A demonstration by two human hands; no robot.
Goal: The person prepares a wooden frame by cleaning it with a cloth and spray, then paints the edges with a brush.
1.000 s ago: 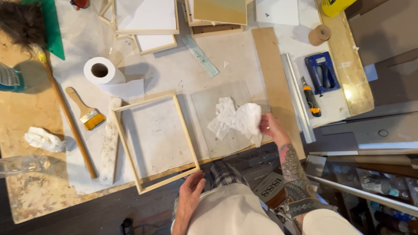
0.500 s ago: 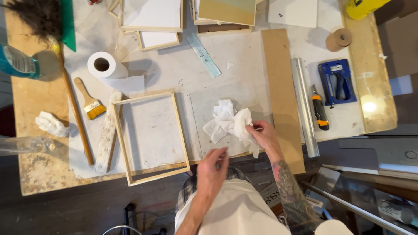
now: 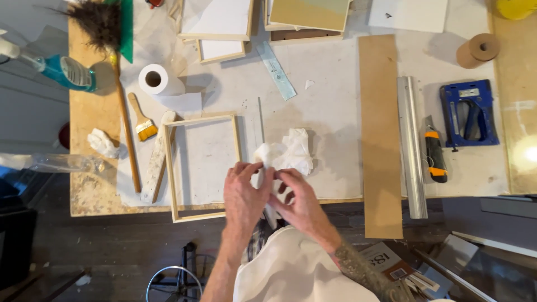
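Right now both hands meet at the near edge of the table (image 3: 335,112), just right of the wooden frame (image 3: 202,168). The left hand (image 3: 243,193) and right hand (image 3: 302,204) each pinch the crumpled white paper towel (image 3: 288,154) with their fingertips. It looks light, soft and easily torn, so bunching it and gripping a thick fold seems safest.

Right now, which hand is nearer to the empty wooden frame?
Left. The left hand lies just beside the wooden frame, at its right edge; the right hand is farther right, by the crumpled paper towel.
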